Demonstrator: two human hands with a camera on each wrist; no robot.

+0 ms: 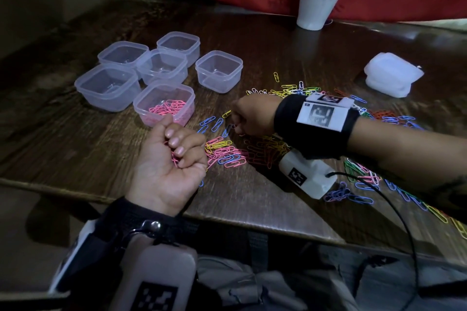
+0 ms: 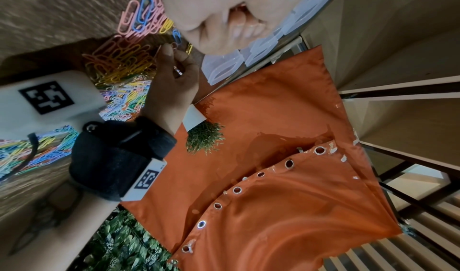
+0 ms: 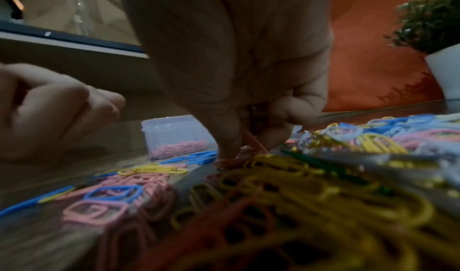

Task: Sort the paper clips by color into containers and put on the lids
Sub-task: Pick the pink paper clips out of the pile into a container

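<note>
Below, our right hand [image 1: 252,115] pinches clips [image 1: 265,145] at its fingertips; our left hand [image 1: 171,156], cupping pink clips [image 1: 174,158], lies nearer the pink tub [image 1: 164,105], just beyond its fingers.

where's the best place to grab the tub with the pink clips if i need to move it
Take the tub by two opposite walls just under its rim, coming from above. It stands upright and open, so level lifting keeps the pink clips in. Its right and near sides are the freest; other tubs crowd its left and back. The left hand is nearest but already holds pink clips.
</note>
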